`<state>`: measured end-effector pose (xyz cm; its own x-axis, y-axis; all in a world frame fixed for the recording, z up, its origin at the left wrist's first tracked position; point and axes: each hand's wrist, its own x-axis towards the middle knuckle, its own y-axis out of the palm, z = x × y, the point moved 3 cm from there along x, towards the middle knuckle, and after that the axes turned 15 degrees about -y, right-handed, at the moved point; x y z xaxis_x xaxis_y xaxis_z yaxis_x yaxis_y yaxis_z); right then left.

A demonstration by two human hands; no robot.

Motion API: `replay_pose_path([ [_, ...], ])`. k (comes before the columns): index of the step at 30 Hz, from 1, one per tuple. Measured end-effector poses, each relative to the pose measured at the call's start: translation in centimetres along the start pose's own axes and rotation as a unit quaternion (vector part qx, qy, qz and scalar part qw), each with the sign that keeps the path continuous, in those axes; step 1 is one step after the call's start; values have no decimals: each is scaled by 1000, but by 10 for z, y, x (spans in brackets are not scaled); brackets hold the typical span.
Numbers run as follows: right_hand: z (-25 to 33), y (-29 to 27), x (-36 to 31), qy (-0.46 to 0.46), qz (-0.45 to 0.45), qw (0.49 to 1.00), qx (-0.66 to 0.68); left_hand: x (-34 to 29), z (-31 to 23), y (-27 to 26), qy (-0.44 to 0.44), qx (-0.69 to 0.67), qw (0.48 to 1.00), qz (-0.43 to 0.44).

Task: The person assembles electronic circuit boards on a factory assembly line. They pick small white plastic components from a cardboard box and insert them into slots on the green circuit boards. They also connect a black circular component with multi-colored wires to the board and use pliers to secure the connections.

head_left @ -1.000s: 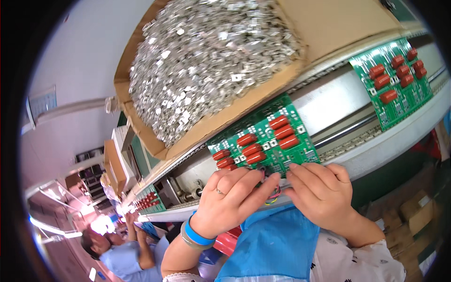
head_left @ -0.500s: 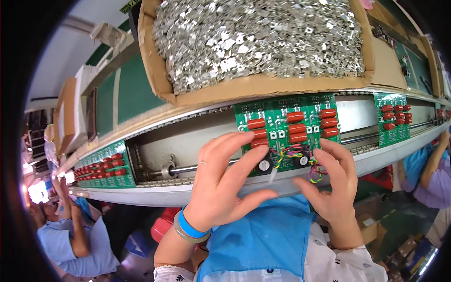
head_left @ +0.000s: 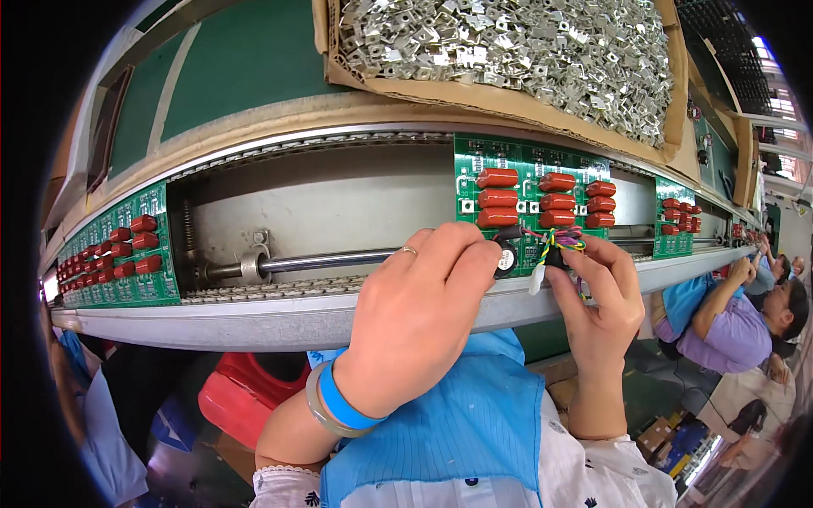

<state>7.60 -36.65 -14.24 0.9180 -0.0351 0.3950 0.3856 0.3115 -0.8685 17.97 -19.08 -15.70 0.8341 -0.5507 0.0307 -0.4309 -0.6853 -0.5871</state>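
Left hand point(head_left: 432, 288): partly curled, fingertips at round black part point(head_left: 506, 259); cannot tell whether gripping it.
Right hand point(head_left: 597, 292): nearly closed, pinching dark part point(head_left: 555, 256) with coloured wires point(head_left: 561, 239) and white plug point(head_left: 537, 278).
Green board point(head_left: 529, 165): bearing 9 red parts point(head_left: 498, 198), at 1 o'clock from left hand, 11 o'clock from right.
Box point(head_left: 474, 95): beyond board at 12 o'clock, heaped with metal pieces point(head_left: 525, 51).

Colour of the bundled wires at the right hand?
Wires: mainly magenta and yellow-green, best seen in the head view.
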Motion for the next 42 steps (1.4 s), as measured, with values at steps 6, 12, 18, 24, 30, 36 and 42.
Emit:
replay_pose_path([
  [6,4,3,-3,3,-16,1000,-20,-6,8,2,-49,-12,999,-8],
  [12,4,5,-7,-5,-32,999,-28,-6,13,8,-121,-20,992,17],
  [18,3,8,-9,-9,-57,998,-22,-2,11,9,-178,-52,982,34],
  [24,5,1,-1,-6,-19,999,-36,-2,12,11,-160,-63,985,25],
  [30,6,0,0,5,-17,999,-34,-2,12,10,-182,-58,981,45],
  [36,6,2,-1,9,-41,999,-31,-2,11,9,-168,-50,984,42],
  [42,6,3,-3,16,-46,998,-30,-1,11,9,-168,-55,983,41],
])
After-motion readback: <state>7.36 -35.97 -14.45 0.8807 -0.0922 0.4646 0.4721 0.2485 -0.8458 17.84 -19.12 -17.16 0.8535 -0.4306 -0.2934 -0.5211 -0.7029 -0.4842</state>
